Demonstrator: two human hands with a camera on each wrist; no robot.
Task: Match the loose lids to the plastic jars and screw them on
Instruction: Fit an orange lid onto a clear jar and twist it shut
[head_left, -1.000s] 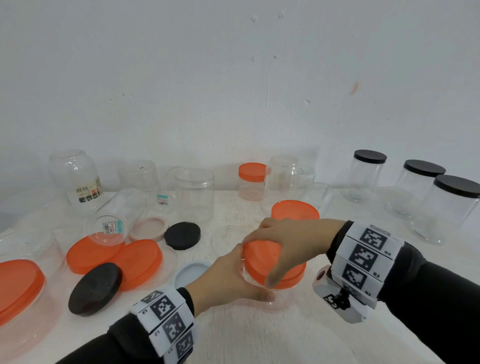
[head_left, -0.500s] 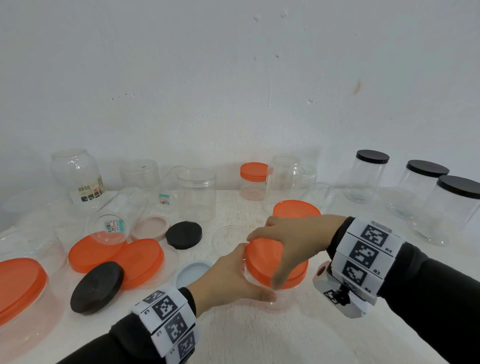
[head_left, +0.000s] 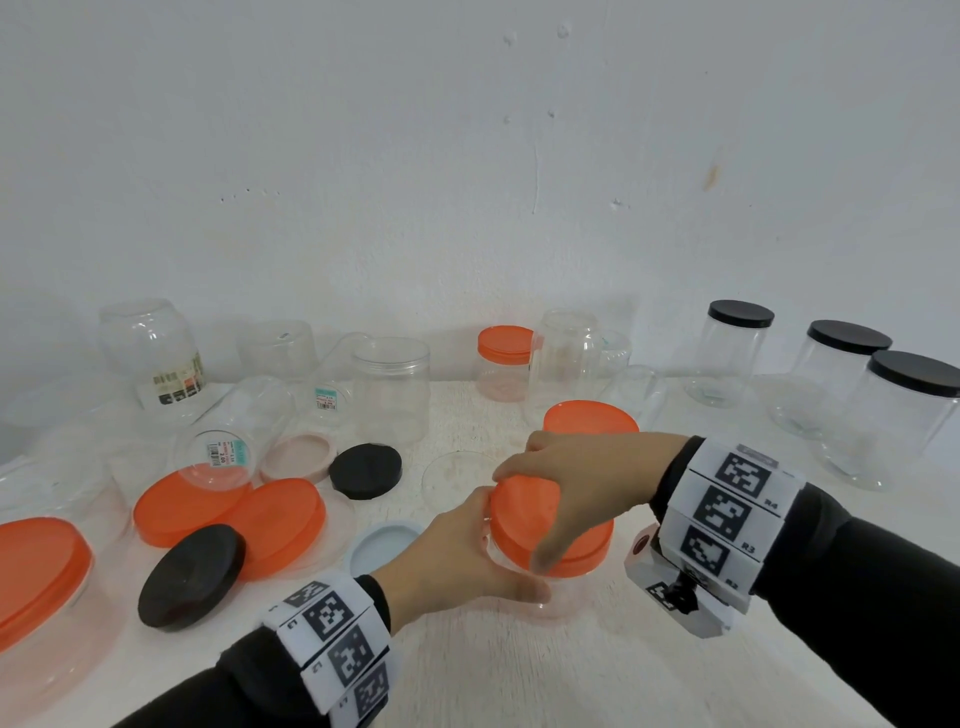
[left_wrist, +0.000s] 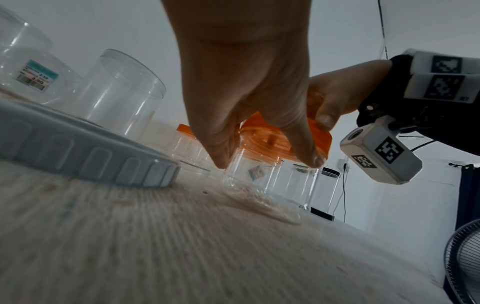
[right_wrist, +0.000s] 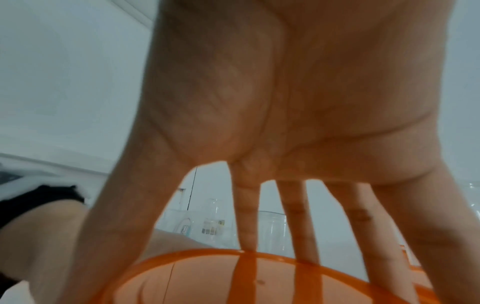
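My left hand (head_left: 457, 558) wraps the clear jar (left_wrist: 262, 181) just under its neck, thumb on the near side and fingers curled round the far side, so the jar is gripped firmly and stands on the table (head_left: 519, 670). My right hand (head_left: 582, 483) comes down over the orange lid (head_left: 550, 525) on that jar; thumb and fingers are spread and bent down over the rim, clamped on it from above. In the right wrist view my fingertips (right_wrist: 249, 236) press on the lid's edge. The lid looks tilted on the jar; I cannot tell whether the thread has caught.

Everything else I place from the jar. Just left of it lies a pale blue lid (head_left: 382, 545), face up. Farther left are two loose orange lids (head_left: 275, 519), a black lid (head_left: 192, 577) in front of them, and a big jar with an orange lid (head_left: 36, 577) at the far left edge. Behind and left sit another black lid (head_left: 366, 470), a pink lid (head_left: 298, 457), and several open clear jars, one lying on its side (head_left: 228, 447). Right behind the jar is an orange lid (head_left: 589, 418); farther back stands a small capped orange jar (head_left: 504, 364). Well off to the right stand three jars with black lids (head_left: 740, 353).
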